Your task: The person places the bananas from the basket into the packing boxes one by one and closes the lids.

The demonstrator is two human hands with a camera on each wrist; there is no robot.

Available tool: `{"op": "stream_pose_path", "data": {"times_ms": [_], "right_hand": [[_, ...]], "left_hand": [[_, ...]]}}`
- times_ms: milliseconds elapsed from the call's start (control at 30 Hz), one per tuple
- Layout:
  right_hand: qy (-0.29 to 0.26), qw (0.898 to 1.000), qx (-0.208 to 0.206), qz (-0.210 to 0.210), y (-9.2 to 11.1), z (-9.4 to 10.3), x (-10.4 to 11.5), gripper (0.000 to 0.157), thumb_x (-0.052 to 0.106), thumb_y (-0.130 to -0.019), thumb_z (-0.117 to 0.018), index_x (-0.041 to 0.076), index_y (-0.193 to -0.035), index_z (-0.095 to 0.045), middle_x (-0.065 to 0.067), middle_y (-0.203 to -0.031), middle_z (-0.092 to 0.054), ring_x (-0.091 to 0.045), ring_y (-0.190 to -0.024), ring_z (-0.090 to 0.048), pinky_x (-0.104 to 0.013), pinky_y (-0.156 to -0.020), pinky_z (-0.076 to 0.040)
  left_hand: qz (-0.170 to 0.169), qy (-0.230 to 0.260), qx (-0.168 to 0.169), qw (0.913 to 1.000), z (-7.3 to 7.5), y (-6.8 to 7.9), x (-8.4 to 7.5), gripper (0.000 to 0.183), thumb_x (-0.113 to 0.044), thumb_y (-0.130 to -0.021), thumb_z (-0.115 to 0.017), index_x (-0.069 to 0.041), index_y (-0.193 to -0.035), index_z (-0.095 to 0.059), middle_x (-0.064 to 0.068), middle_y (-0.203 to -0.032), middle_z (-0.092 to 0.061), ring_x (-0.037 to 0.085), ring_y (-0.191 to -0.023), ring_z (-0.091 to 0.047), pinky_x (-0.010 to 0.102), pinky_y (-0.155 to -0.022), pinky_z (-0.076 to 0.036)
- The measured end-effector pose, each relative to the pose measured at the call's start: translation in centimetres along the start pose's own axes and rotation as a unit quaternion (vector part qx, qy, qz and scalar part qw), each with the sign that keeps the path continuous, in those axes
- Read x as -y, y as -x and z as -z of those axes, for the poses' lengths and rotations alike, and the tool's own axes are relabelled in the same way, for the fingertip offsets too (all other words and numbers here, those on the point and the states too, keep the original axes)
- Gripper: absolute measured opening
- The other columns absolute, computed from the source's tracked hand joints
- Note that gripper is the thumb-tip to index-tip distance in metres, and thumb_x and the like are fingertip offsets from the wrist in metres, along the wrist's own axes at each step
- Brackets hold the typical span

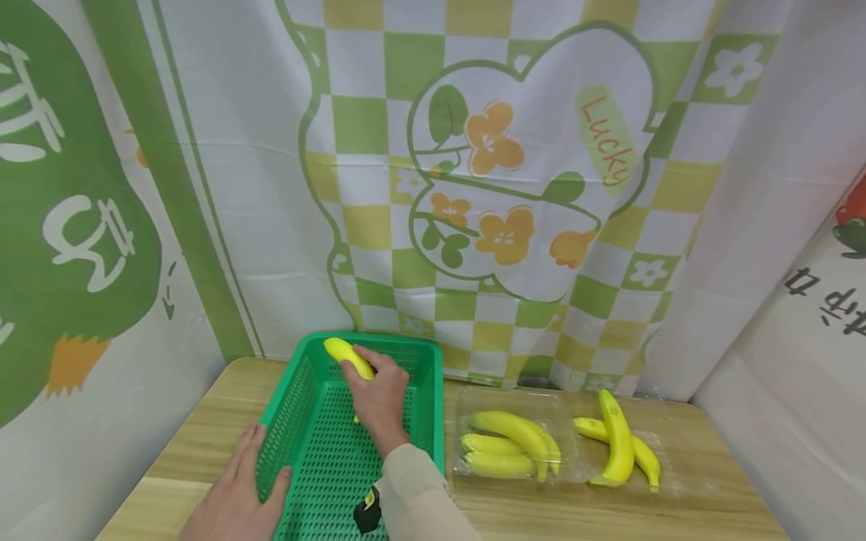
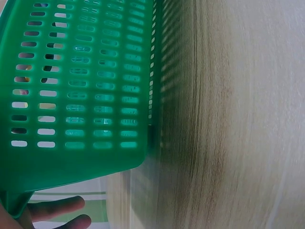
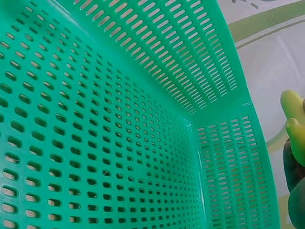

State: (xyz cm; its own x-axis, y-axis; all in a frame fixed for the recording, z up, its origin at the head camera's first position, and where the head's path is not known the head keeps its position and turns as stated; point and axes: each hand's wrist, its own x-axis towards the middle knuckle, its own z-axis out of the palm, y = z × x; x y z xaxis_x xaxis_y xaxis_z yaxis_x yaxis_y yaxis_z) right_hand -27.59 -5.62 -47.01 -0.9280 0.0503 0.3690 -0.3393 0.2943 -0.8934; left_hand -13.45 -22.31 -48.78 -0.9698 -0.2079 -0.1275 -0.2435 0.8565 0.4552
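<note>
My right hand [image 1: 382, 394] grips a yellow banana [image 1: 343, 353] over the far end of a green perforated basket [image 1: 433, 353]. In the right wrist view, two yellow banana tips [image 3: 296, 138] show at the right edge beside the fingers, beyond the basket rim. A small yellow tip [image 1: 356, 419] also shows below the hand in the head view. At the basket's left side, my left hand [image 1: 233, 496] holds the rim, thumb over the inside and fingers outside. Two of its fingers [image 2: 62, 208] stick out past the rim in the left wrist view.
Right of the basket, a clear plastic box [image 1: 467, 402] has several bananas [image 1: 507, 443] in it. Farther right, two crossed bananas [image 1: 619, 443] lie with clear plastic around them. A small black item [image 1: 367, 515] sits by the right sleeve. A printed curtain [image 1: 365, 225] hangs behind the wooden table [image 1: 223, 398].
</note>
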Motion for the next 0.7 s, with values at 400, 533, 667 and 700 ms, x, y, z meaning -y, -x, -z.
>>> {"op": "stream_pose_path", "data": {"times_ms": [400, 533, 667, 700], "right_hand": [[-0.008, 1.000, 0.002, -0.006, 0.14, 0.21, 0.29, 0.032, 0.029, -0.097, -0.080, 0.016, -0.127, -0.079, -0.006, -0.118, -0.079, -0.020, -0.098, -0.075, -0.023, -0.078, -0.062], [0.002, 1.000, 0.005, 0.003, 0.17, 0.29, 0.40, 0.032, 0.029, -0.097, -0.080, 0.017, -0.127, -0.080, -0.006, -0.117, -0.079, -0.019, -0.098, -0.074, -0.021, -0.076, -0.061], [-0.003, 1.000, 0.003, 0.008, 0.05, 0.50, 0.59, 0.032, 0.028, -0.097, -0.080, 0.016, -0.127, -0.079, -0.006, -0.117, -0.080, -0.020, -0.096, -0.075, -0.021, -0.076, -0.062], [-0.002, 1.000, 0.001, 0.010, -0.03, 0.56, 0.65, 0.031, 0.028, -0.097, -0.080, 0.016, -0.126, -0.080, -0.007, -0.117, -0.080, -0.020, -0.095, -0.076, -0.021, -0.075, -0.062]], "left_hand": [[0.003, -0.004, -0.011, 0.9999, -0.01, 0.20, -0.12, 0.093, -0.058, -0.107, -0.050, -0.006, -0.171, -0.005, 0.022, -0.178, -0.010, 0.060, -0.125, -0.060, 0.050, -0.068, -0.058], [0.000, -0.006, -0.015, 0.9999, -0.15, 0.21, -0.08, 0.093, -0.057, -0.107, -0.050, -0.005, -0.171, -0.006, 0.022, -0.178, -0.010, 0.061, -0.128, -0.057, 0.052, -0.070, -0.058], [0.003, -0.005, -0.013, 0.9999, -0.20, 0.14, -0.09, 0.093, -0.057, -0.107, -0.051, -0.006, -0.171, -0.008, 0.021, -0.178, -0.011, 0.060, -0.125, -0.060, 0.042, -0.060, -0.053], [0.004, -0.004, -0.013, 0.9999, -0.19, 0.13, -0.08, 0.093, -0.057, -0.107, -0.051, -0.006, -0.171, -0.008, 0.021, -0.178, -0.011, 0.060, -0.124, -0.060, 0.039, -0.058, -0.052]]}}
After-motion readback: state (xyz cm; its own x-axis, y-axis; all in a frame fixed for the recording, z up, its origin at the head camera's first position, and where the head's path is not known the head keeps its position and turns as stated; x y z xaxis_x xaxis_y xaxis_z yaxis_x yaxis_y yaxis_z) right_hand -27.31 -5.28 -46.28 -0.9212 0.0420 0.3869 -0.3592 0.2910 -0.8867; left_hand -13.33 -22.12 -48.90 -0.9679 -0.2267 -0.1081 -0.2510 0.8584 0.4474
